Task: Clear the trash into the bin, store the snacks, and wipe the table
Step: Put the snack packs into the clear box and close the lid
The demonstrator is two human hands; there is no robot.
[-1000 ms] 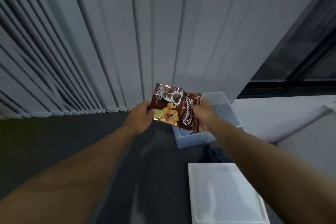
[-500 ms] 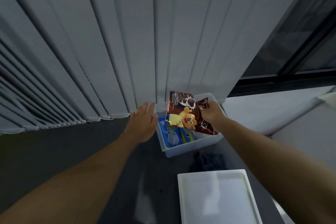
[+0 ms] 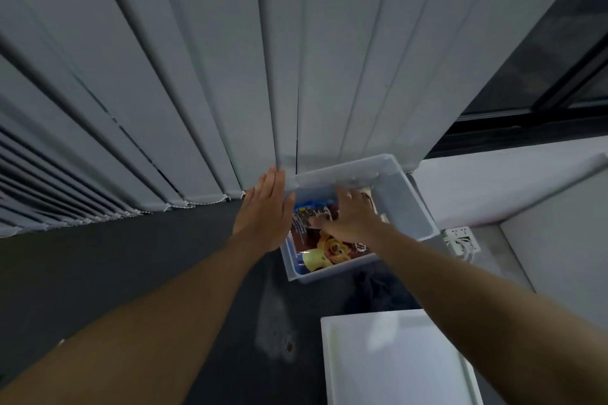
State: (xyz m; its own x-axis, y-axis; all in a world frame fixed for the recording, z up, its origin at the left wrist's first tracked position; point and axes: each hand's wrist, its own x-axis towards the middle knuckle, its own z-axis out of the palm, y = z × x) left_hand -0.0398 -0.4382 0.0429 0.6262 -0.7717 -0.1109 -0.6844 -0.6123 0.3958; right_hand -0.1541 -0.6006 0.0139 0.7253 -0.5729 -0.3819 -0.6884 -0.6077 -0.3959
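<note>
Two bare forearms, bare left hand [image 3: 265, 214], bare right hand [image 3: 350, 219]

No legible text on anything.

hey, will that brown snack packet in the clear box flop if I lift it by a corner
Probably floppy: the brown snack packet looks like thin creased film, glinting beside the right hand. Likely light and a bit slippery, given that gloss. It is a flat pouch lying in the clear box, so rolling seems unlikely.

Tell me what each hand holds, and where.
Nothing is gripped. The right hand lies spread on top of the brown snack packet in the bin; the left hand is open beside it.
</note>
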